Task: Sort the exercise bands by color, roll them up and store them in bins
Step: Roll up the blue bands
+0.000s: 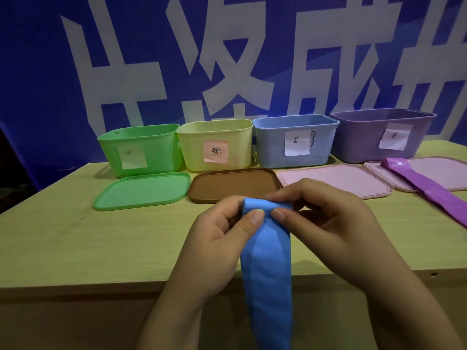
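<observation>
A blue exercise band (265,263) hangs from my hands over the table's front edge, its top end folded over into a small roll. My left hand (217,238) pinches the roll's left side with thumb and fingers. My right hand (326,223) pinches its right side. A purple band (427,188) lies at the right, partly across a pink lid. Four labelled bins stand in a row at the back: green (141,150), yellow (214,147), blue (295,140) and purple (379,133).
Lids lie flat in front of the bins: a green lid (144,190), a brown lid (235,184), a pink lid (336,179) and another pink lid (437,170). The wooden table (88,243) ends close to me. A blue banner hangs behind.
</observation>
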The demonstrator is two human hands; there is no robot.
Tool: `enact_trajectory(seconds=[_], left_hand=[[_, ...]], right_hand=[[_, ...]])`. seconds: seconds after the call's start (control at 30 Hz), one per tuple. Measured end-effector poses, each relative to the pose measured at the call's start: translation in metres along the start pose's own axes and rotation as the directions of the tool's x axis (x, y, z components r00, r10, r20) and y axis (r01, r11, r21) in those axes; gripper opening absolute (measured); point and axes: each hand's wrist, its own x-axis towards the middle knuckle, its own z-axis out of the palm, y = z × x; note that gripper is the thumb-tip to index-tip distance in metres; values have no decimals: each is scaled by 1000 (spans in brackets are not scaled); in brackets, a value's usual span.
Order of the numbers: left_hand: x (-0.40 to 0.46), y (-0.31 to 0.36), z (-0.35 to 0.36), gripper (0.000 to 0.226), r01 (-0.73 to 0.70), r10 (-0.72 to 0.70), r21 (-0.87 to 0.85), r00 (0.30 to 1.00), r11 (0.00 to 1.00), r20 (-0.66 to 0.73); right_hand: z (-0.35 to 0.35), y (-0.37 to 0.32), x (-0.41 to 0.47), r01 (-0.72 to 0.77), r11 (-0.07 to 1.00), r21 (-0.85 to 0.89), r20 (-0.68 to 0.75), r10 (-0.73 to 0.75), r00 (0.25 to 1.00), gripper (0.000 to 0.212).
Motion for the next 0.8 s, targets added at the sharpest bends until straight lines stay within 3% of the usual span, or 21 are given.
enact_trajectory(seconds=[0.1,0.2,0.37,0.6,0.73,0.8], left_hand=[[1,1,-1,23,37,-37,-33,999,999,-7],[1,1,0,32,142,-145,-168,989,976,-6],[1,-1,1,31,295,-287,-282,955,913,68],[2,-5,5,33,260,-266,-259,964,930,13],[1,-4,2,23,188,-189,-160,982,969,8],[2,-4,0,22,177,-177,-94,984,980,5]], right_hand=[[2,-1,0,40,999,-14,-42,-40,998,14],[2,-2,0,81,995,-66,-81,-86,993,15],[5,2,-1,129,981,-144,-108,-145,984,13],[9,6,0,143,971,-193,-101,-164,981,12],[1,6,1,17,1000,9,5,-17,1000,16],[1,7,1,5,1000,15,28,-6,1000,18]])
